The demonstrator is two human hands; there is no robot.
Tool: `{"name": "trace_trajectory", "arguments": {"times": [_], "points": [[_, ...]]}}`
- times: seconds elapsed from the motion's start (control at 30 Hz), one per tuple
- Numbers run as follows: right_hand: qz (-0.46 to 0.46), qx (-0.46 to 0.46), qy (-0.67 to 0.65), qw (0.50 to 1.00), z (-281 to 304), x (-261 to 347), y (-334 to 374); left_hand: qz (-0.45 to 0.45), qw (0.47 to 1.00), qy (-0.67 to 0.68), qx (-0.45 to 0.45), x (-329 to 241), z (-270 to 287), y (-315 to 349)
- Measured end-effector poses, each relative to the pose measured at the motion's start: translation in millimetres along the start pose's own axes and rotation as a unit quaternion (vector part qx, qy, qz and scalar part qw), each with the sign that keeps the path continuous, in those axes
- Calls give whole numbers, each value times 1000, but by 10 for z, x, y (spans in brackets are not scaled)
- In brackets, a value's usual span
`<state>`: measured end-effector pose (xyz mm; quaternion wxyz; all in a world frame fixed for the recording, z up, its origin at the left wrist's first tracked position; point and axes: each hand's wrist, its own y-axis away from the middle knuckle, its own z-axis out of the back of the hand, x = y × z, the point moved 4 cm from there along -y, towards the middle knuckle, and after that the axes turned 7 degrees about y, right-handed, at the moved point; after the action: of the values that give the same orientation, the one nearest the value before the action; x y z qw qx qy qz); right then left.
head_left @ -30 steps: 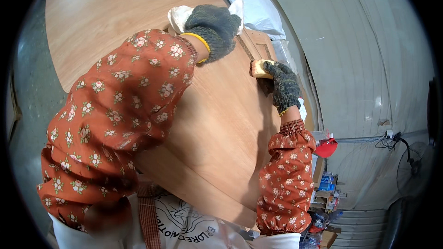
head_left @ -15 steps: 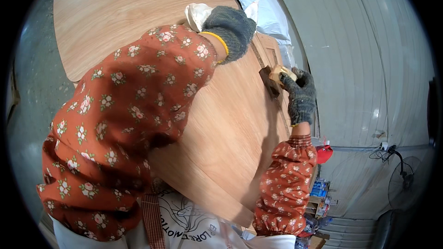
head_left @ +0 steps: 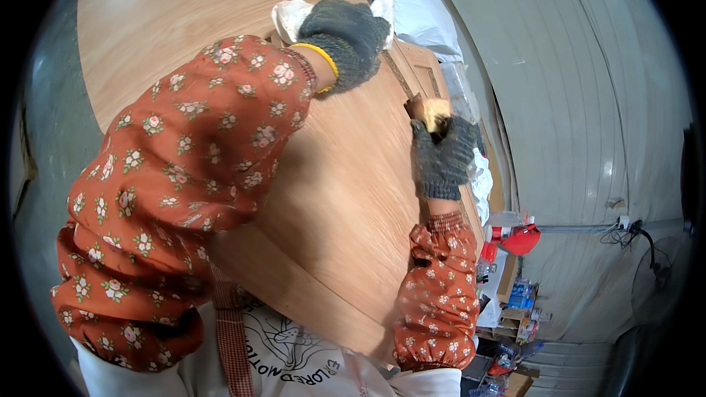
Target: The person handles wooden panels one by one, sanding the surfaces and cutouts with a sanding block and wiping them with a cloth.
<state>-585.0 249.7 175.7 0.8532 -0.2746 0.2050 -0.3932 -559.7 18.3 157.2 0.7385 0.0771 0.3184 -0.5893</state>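
Observation:
My left hand [head_left: 346, 43], in a dark grey knit glove with yellow trim, presses a white cloth [head_left: 291, 20] onto a light wood-grain panel [head_left: 346, 176]. The cloth sticks out on both sides of the glove, and the fingertips are hidden. Near the panel's right edge, my right hand [head_left: 444, 156], gloved alike, is closed round a pale yellow block [head_left: 436, 113] with a dark brown flat piece at its left end. The block's exact kind is unclear. Beside it runs a grooved, framed wood strip [head_left: 424, 77].
White plastic sheeting [head_left: 415, 7] lies beyond the panel's far right edge, by a grey wall [head_left: 559, 103]. Bottles and boxes [head_left: 518, 298] crowd the lower right, near a red item [head_left: 521, 240]. A fan [head_left: 654, 279] stands at far right.
My left hand and the cloth have shifted left. My right hand has moved left with the block, whose brown piece is turned differently. The view has shifted slightly, showing more of the lower right.

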Motion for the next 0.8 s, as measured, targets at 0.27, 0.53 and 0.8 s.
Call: {"name": "trace_trajectory", "arguments": {"times": [0.27, 0.53, 0.8], "points": [[93, -4, -18, 996, -84, -1, -31, -15, 1000, 3, -18, -29, 12, 10], [177, -79, 16, 981, -84, 72, -9, -7, 999, 24, -20, 6, -39, -15], [154, -33, 29, 987, -58, 85, -59, 29, 997, 74, -16, 67, -23, -42]]}}
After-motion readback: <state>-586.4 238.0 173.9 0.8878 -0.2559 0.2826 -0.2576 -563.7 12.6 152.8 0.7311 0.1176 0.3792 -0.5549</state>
